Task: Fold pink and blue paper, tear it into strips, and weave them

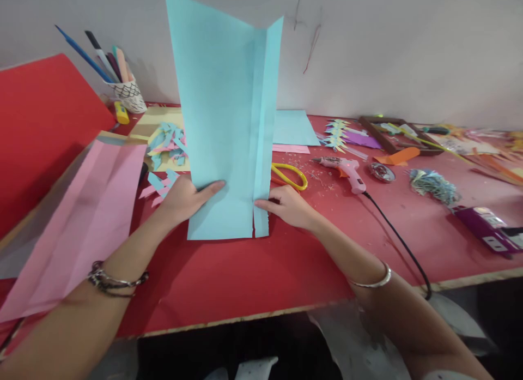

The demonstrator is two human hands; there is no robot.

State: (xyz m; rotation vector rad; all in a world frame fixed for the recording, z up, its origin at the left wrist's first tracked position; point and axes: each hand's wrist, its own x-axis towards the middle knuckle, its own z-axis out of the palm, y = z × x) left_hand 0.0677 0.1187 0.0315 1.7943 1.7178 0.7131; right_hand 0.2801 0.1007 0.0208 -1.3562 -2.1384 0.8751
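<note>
The light-blue sheet (220, 113) is held upright over the red counter (237, 284) at the person's twelve o'clock, split along a crease towards its five o'clock corner. At the sheet's seven o'clock, the left hand (183, 201) grips its edge, thumb in front; at five, the right hand (290, 206) pinches the narrow strip (261, 223). A creased pink sheet (84, 216) lies at eight, the glue gun (347, 170) at four

Passage offered along front of matte red tabletop (212, 282). Way forward blocked by tall creased light-blue paper sheet (220, 124); left side, by long pink paper sheet (92, 205); right side crossed by slim black cable (399, 236).
</note>
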